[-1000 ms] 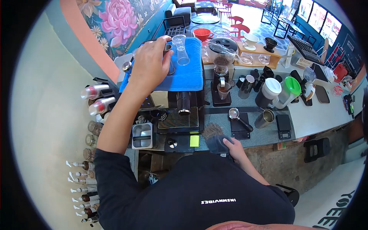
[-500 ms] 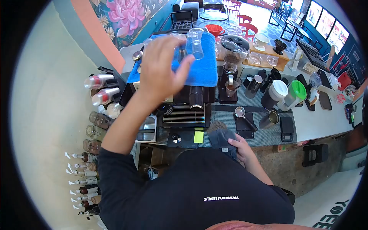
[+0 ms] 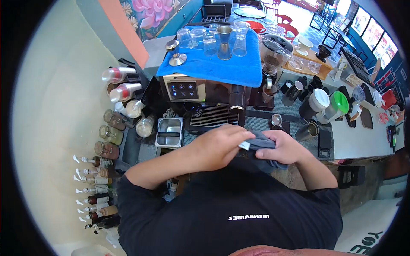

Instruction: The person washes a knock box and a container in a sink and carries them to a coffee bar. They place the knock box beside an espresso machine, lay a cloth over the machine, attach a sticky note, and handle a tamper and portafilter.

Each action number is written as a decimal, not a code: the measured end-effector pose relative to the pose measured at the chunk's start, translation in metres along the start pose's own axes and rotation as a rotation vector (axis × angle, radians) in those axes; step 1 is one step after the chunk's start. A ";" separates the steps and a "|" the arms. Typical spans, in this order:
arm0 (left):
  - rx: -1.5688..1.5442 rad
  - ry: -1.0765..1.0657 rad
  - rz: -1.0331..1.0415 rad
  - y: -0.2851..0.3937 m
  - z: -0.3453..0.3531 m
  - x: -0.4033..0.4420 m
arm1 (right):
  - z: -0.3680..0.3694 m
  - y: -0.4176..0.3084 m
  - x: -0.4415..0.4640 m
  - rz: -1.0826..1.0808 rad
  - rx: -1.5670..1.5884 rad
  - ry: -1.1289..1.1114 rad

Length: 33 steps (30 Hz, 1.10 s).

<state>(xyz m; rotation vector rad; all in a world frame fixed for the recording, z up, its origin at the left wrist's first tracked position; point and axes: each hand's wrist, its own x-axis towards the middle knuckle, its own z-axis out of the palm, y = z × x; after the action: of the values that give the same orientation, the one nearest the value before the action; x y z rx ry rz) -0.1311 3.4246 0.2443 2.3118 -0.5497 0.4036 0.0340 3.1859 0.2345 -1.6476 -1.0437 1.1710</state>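
My left hand (image 3: 220,147) and my right hand (image 3: 284,148) are together in front of my chest, both closed on a dark grey cloth (image 3: 261,141). A small white tag shows on the cloth beside my left fingertips. Beyond my hands stands an espresso machine (image 3: 183,91) with a lit touch panel and a drip grate (image 3: 215,116). On its top lies a blue towel (image 3: 200,70), carrying a metal jigger (image 3: 224,42), a tamper (image 3: 176,54) and several clear glasses (image 3: 240,45). A portafilter (image 3: 276,120) rests on the counter mat to the right.
A coffee grinder (image 3: 272,57) stands right of the machine. Farther right are two lidded pitchers (image 3: 318,100), a steel milk jug (image 3: 309,130) and a black scale (image 3: 325,143). At left are a steel bin (image 3: 170,131), jars (image 3: 112,133) and several pump bottles (image 3: 96,200).
My left hand has come down from over the glasses and now grips the cloth beside my right hand. The cloth has risen slightly, and the view has shifted.
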 end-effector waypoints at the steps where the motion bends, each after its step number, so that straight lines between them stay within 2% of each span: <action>1: 0.005 0.040 -0.043 0.006 -0.010 -0.002 | -0.002 -0.019 0.000 0.031 -0.189 -0.086; 4: 0.004 -0.025 -0.193 0.027 -0.043 -0.008 | -0.004 -0.059 -0.003 0.011 -0.548 -0.186; 8: 0.014 0.032 -0.314 0.046 -0.058 -0.021 | -0.004 -0.081 -0.003 -0.067 -0.620 -0.023; 9: 0.002 0.034 -0.343 0.050 -0.066 -0.022 | -0.009 -0.072 0.002 -0.296 -0.670 -0.059; 12: 0.026 -0.022 -0.440 0.051 -0.081 -0.030 | -0.015 -0.074 0.004 -0.323 -0.533 -0.070; 13: 0.070 0.018 -0.382 0.044 -0.079 -0.036 | -0.012 -0.075 0.005 -0.291 -0.487 -0.029; 16: 0.086 0.062 -0.407 0.030 -0.082 -0.049 | -0.001 -0.058 0.016 -0.263 -0.366 0.090; 17: 0.013 0.044 -0.489 0.032 -0.087 -0.049 | 0.001 -0.051 0.020 -0.246 -0.337 0.112; 19: -0.039 0.072 -0.504 0.011 -0.085 -0.059 | 0.003 -0.037 0.028 -0.205 -0.278 0.153; 22: -0.224 0.006 -0.625 0.003 -0.087 -0.061 | -0.006 -0.017 0.026 -0.116 0.051 0.057; 24: -0.446 0.024 -0.669 -0.015 -0.074 -0.068 | -0.010 0.018 0.031 -0.228 0.449 -0.085; 26: -0.547 0.025 -0.707 -0.030 -0.055 -0.069 | 0.028 0.018 0.032 -0.307 0.903 -0.074; 28: -0.601 0.004 -0.738 -0.051 -0.028 -0.076 | 0.051 0.030 0.040 -0.308 0.963 -0.017; 30: -0.610 -0.041 -0.759 -0.076 0.001 -0.086 | 0.074 0.045 0.053 -0.257 0.975 0.134; 32: -0.902 -0.075 -0.979 -0.075 0.023 -0.084 | 0.089 0.059 0.061 -0.321 0.693 0.208; 33: -1.010 0.019 -0.879 -0.082 0.046 -0.094 | 0.094 0.062 0.066 -0.352 0.553 0.249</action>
<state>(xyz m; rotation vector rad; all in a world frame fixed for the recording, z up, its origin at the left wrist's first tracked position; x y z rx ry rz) -0.1656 3.4709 0.1250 1.3476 0.2780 -0.2498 -0.0329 3.2444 0.1394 -1.0872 -0.7272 0.8872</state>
